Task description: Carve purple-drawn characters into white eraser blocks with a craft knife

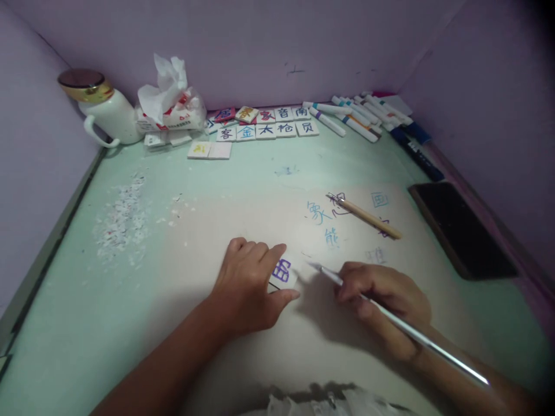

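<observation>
My left hand (249,283) grips a small white square tile (289,278) against the table, thumb along its near edge and fingers over the far side. A purple character is drawn on the tile, partly covered by my fingers. Between the fingers of my right hand (377,297) lies a slim silver craft knife (416,335), its blade pointing left toward the tile and apart from it. Beyond my right hand, a wooden-handled carving tool (368,216) with a metal tip rests on the table.
Tiles with characters (266,132) line the back, beside a tissue pack (182,112) and a white lidded mug (110,118). Markers (359,115) lie at the back right, a dark phone (462,231) at the right. White shavings (124,219) are heaped at the left.
</observation>
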Available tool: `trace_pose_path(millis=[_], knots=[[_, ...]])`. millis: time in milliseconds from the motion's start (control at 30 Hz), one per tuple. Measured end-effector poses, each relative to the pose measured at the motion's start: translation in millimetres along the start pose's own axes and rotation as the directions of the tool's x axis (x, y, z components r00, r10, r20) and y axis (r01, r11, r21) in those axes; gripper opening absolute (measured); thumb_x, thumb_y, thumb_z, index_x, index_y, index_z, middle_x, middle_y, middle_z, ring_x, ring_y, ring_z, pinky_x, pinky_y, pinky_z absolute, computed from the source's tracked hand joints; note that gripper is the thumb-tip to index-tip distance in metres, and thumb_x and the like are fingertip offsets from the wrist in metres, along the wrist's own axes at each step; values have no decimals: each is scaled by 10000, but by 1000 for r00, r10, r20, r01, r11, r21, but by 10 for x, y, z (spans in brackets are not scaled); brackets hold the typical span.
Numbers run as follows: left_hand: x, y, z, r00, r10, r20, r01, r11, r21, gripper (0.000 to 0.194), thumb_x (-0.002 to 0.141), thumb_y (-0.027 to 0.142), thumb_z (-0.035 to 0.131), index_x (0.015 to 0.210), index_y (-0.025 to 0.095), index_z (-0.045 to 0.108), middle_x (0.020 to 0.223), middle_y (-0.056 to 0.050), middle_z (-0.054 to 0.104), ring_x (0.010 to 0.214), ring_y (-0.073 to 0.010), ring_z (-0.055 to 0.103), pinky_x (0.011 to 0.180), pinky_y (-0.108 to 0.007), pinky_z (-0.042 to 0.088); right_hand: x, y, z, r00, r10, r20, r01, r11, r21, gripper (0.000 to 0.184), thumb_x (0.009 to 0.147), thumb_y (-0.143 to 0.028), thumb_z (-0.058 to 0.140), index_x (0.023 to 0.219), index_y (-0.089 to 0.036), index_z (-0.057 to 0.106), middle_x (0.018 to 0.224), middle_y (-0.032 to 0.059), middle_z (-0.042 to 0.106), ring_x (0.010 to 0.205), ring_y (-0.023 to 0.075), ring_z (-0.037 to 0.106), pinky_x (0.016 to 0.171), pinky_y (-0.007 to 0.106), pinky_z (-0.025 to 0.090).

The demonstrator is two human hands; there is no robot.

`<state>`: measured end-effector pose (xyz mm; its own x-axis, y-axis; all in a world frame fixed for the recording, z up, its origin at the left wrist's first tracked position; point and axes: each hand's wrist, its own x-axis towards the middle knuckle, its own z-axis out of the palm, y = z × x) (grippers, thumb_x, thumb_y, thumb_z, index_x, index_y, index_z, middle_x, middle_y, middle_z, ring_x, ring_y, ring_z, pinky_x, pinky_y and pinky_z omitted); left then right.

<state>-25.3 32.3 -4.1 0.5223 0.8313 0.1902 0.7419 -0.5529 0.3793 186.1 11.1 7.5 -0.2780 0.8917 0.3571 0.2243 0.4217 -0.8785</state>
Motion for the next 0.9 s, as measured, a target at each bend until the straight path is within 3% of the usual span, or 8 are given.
trace_pose_path(millis=[67, 133, 233, 333, 533, 633, 900], knots=[[-2, -2, 0, 1000, 0, 10, 0, 1000, -6, 528, 718, 420, 650, 1118, 88, 562, 817, -83, 605, 767, -246, 531, 796, -434, 340, -31, 24, 34, 996, -54, 66, 58, 996, -63, 334, 924, -414, 367, 766, -206, 574, 555, -2, 528, 460, 117, 498, 444, 242, 399], [-3, -4, 0, 1000, 2, 18, -2, 1000, -12, 528, 729, 431, 639, 1122, 88, 558, 825, -82, 603, 775, -245, 530, 801, -434, 338, -47, 31, 60, 998, 2, 59, 4, 995, -98, 314, 932, -402, 330, 900, -209, 575, 626, 12, 566, 526, 135, 543, 477, 247, 426], [-6, -5, -5, 1000, 1, 32, 0, 1000, -21, 536, 732, 439, 634, 1128, 87, 553, 824, -78, 597, 774, -240, 529, 811, -438, 334, -45, 23, 99, 996, 83, -7, -83, 982, -168, 130, 868, -226, 473, 952, -226, 572, 712, 2, 621, 591, 126, 588, 526, 218, 461], [-8, -3, -12, 999, 3, 43, -1, 1000, -32, 542, 715, 414, 646, 1139, 92, 544, 827, -73, 591, 774, -233, 523, 822, -435, 330, -36, 7, 134, 999, 45, 20, -40, 978, -204, 174, 771, -91, 551, 883, -218, 587, 718, -14, 648, 570, 100, 599, 534, 188, 471], [3, -1, -29, 999, 1, 49, 1, 998, -55, 519, 732, 397, 621, 1157, 114, 526, 845, -68, 579, 796, -233, 507, 828, -438, 323, -39, -20, 174, 990, 129, -59, -140, 946, -292, 126, 761, -141, 613, 851, -228, 604, 641, -37, 669, 473, 86, 591, 445, 171, 447], [7, -6, -27, 999, 10, 46, -7, 998, -67, 522, 731, 381, 616, 1168, 112, 520, 868, -76, 575, 817, -237, 502, 838, -444, 322, -39, -8, 194, 996, 70, -62, -87, 940, -330, 84, 782, -138, 583, 820, -214, 589, 620, -22, 656, 485, 103, 592, 459, 196, 449], [0, -5, -11, 999, 24, 33, -22, 997, -72, 493, 748, 360, 584, 1166, 103, 526, 872, -90, 576, 828, -246, 506, 842, -456, 332, -65, 42, 201, 997, 15, 74, 12, 937, -350, 92, 829, -124, 520, 842, -215, 527, 686, -4, 631, 572, 124, 609, 513, 224, 454]])
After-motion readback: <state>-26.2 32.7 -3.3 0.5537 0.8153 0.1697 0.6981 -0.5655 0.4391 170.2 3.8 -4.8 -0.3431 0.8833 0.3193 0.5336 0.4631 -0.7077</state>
